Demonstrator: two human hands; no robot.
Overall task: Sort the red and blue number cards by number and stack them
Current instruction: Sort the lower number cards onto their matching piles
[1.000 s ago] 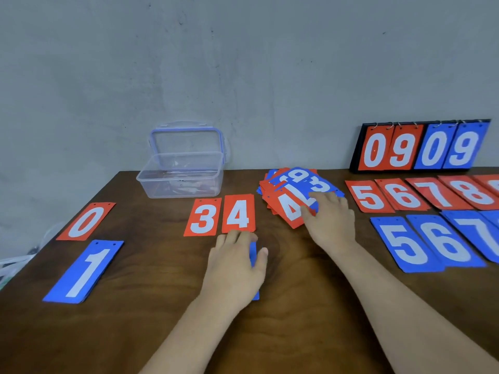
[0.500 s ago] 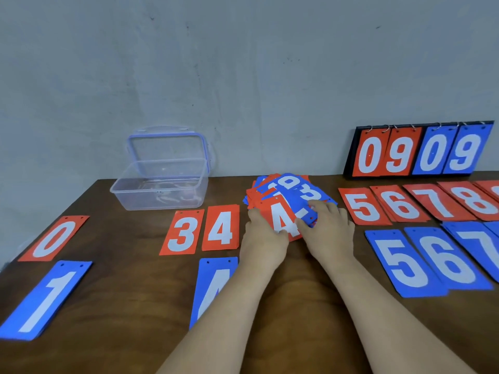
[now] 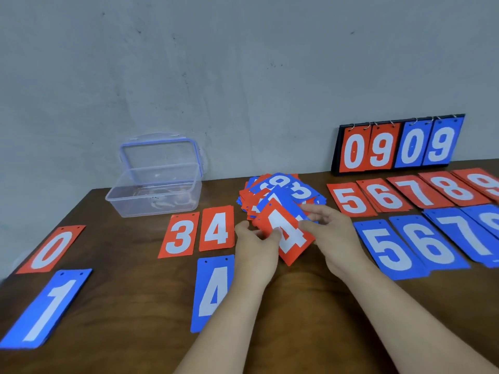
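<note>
Your left hand (image 3: pixel 256 249) and right hand (image 3: pixel 334 236) each pinch the tilted red 4 card (image 3: pixel 293 240); the laid red 4 (image 3: pixel 217 228) lies just left, nearest your left hand

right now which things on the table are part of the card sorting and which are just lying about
Job: red 4 card in left hand and right hand; mixed pile; laid-out red cards; laid-out blue cards.
Lying about: clear box; scoreboard stand.

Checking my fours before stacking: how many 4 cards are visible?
3: the flat red 4 beside the red 3, the blue 4 nearer the camera, and the held red 4 gripped by left hand and right hand. The pile may hide more.
</note>
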